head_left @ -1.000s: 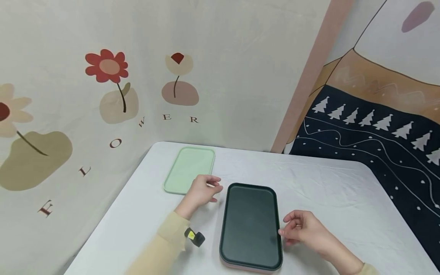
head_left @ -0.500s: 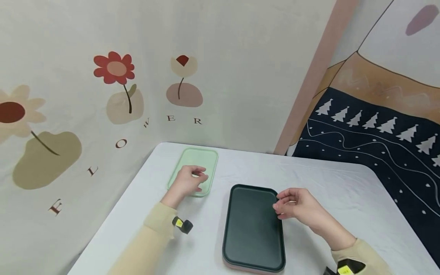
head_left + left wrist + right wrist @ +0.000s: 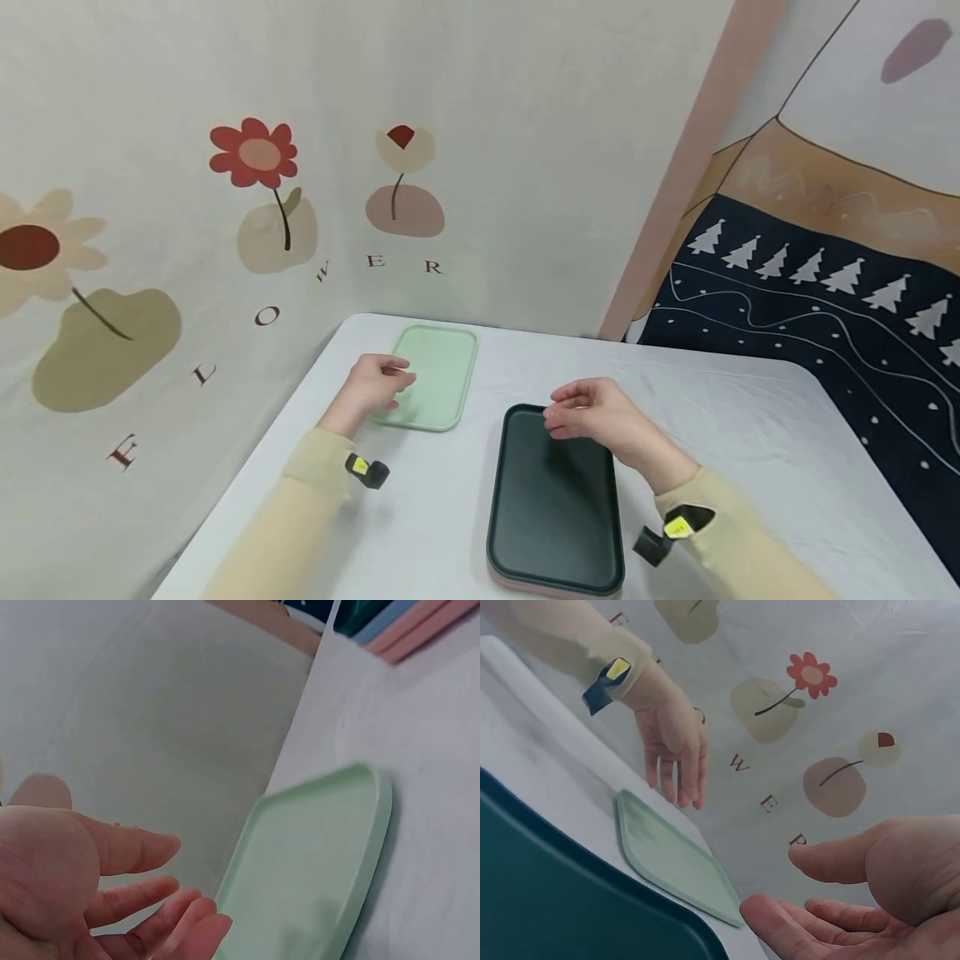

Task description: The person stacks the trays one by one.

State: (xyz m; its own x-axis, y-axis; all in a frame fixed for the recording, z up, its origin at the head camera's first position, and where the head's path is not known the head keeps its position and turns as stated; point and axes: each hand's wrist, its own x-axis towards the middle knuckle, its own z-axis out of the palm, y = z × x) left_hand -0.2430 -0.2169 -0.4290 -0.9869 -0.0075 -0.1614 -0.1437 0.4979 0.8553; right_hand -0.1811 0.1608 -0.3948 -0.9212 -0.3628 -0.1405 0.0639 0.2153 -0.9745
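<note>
A light green tray (image 3: 438, 383) lies flat at the back left of the table. My left hand (image 3: 366, 387) hovers over its left edge, fingers loosely extended and holding nothing. To its right a dark green tray (image 3: 555, 517) tops a stack. In the left wrist view, a blue tray (image 3: 386, 621) and pink layers (image 3: 420, 631) show beneath the dark green one. My right hand (image 3: 600, 417) hangs above the far end of this stack, its fingers relaxed with nothing between them. The right wrist view shows a gap between thumb and fingers.
A white cloth covers the table (image 3: 697, 417). Behind it and on the left stands a pale wall hanging (image 3: 525, 167) with printed flowers and letters. A dark blue hanging (image 3: 810, 325) with white trees is at the right. Each sleeve carries a small black wrist device (image 3: 367, 471).
My left hand has moved left and away, from beside the stack across the light green tray to its left side. My right hand has moved from the stack's right edge to above its far end.
</note>
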